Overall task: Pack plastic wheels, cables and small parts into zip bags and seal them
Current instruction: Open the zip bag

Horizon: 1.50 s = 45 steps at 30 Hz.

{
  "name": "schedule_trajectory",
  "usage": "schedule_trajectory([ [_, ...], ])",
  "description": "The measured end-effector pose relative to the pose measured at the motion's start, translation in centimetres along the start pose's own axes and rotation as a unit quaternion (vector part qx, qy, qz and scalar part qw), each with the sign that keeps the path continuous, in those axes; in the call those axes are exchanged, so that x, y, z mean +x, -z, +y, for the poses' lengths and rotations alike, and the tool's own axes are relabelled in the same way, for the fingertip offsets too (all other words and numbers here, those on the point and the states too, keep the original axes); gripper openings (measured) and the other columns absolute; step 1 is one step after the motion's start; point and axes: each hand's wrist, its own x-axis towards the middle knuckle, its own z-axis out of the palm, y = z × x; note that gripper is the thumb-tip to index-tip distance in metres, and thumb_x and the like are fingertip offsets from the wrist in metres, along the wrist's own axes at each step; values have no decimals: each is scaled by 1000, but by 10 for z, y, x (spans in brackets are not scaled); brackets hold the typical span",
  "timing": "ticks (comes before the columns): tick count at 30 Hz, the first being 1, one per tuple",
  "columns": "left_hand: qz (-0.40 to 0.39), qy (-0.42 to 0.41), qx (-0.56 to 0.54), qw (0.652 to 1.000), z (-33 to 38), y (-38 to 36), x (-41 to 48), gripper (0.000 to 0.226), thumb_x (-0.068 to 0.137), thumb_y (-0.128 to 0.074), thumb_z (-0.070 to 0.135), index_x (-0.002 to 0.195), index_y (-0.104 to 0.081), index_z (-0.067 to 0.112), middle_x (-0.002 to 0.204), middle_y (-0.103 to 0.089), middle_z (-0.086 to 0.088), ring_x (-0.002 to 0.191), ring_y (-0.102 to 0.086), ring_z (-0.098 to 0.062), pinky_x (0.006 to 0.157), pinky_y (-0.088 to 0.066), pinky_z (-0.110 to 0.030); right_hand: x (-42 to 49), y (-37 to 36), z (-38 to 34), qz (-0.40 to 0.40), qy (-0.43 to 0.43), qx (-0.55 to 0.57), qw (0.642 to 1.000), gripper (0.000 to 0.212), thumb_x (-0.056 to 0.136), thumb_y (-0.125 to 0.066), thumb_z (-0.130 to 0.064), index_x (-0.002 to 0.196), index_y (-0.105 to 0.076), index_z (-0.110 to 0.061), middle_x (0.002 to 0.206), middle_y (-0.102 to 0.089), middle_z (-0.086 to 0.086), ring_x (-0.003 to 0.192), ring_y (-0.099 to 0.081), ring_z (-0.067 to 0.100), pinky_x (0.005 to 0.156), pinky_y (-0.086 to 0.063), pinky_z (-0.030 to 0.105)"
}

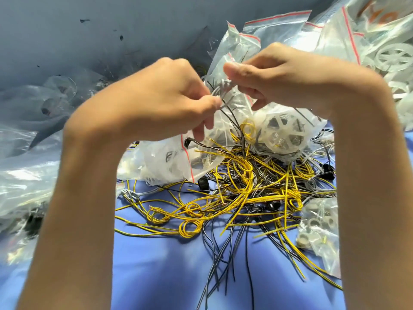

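Observation:
My left hand (169, 101) and my right hand (281, 77) meet above the pile, and both pinch a small grey-and-white cable bundle (223, 88) between fingertips. Thin black and grey strands hang down from it. Just below sits a clear zip bag (288, 135) with a white plastic wheel inside. Another zip bag with a red seal line (169, 162) lies under my left hand. A tangle of yellow cables (241, 193) mixed with grey and black ones covers the blue cloth (161, 265).
Filled zip bags with white wheels (388, 57) are stacked at the back right. A small bag of small parts (319, 224) lies at the right. Crumpled clear bags (24, 171) heap up at the left. A grey wall stands behind.

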Motion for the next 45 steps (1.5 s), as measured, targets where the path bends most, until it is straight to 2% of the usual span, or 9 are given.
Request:
schedule_trajectory([
  [12,38,-8,19,999,12,-11,6,36,89,-46,38,71,-72,20,56,-66,15,53,-61,-13,52,-44,-24,-6,4,4,-64,-6,39,997,44,90,-50,-50,60,-56,-17,70,-32,9,59,-36,11,66,-57,22],
  [18,-48,-19,48,997,15,-15,5,57,72,-38,64,63,-69,17,53,-60,-1,47,-52,-8,41,-36,-20,-5,1,8,-102,9,60,993,28,90,-58,-29,84,-67,-4,76,-66,4,66,-63,3,63,-56,21],
  [22,-77,-22,56,995,14,-17,5,60,69,-37,75,77,-68,25,65,-66,3,57,-56,-9,56,-48,-28,-7,3,9,-118,12,72,990,17,89,-62,-13,100,-66,0,94,-71,14,76,-71,11,63,-55,19],
  [27,-46,-39,63,996,10,-12,6,53,69,-44,68,87,-70,26,67,-68,2,62,-57,-11,58,-48,-33,-3,-2,8,-83,24,37,996,13,84,-67,-9,96,-64,-12,91,-68,11,78,-68,15,74,-59,36],
  [30,-16,-37,38,998,5,-7,3,39,71,-50,58,76,-71,26,60,-64,8,51,-52,-6,44,-37,-21,-2,-8,5,-98,11,75,992,13,88,-61,-4,93,-59,-17,84,-70,5,69,-71,9,57,-55,18],
  [33,74,-34,17,996,-4,-5,6,20,80,-61,42,68,-62,26,51,-55,15,47,-48,2,42,-33,-13,0,-12,5,-94,-1,67,993,8,94,-56,-10,100,-55,-14,85,-74,4,73,-71,5,65,-58,21],
  [35,119,-14,38,992,-10,-5,9,15,80,-65,40,74,-57,29,59,-53,13,55,-48,0,53,-39,-25,2,-13,5,-94,-5,43,995,11,96,-50,-8,103,-54,-16,86,-73,2,76,-71,5,65,-59,22],
  [40,36,54,98,993,-21,-7,11,17,78,-63,43,87,-53,33,79,-54,14,78,-55,-16,69,-47,-35,5,-22,3,-92,-34,83,992,16,98,-41,-3,104,-48,-15,77,-58,7,57,-67,12,56,-59,27],
  [45,36,74,100,992,-20,-4,9,18,65,-46,44,76,-54,32,79,-59,14,82,-60,-22,70,-51,-36,11,-31,0,-150,-41,-8,988,17,89,-63,-16,103,-53,-19,64,-58,4,43,-52,7,44,-43,19],
])
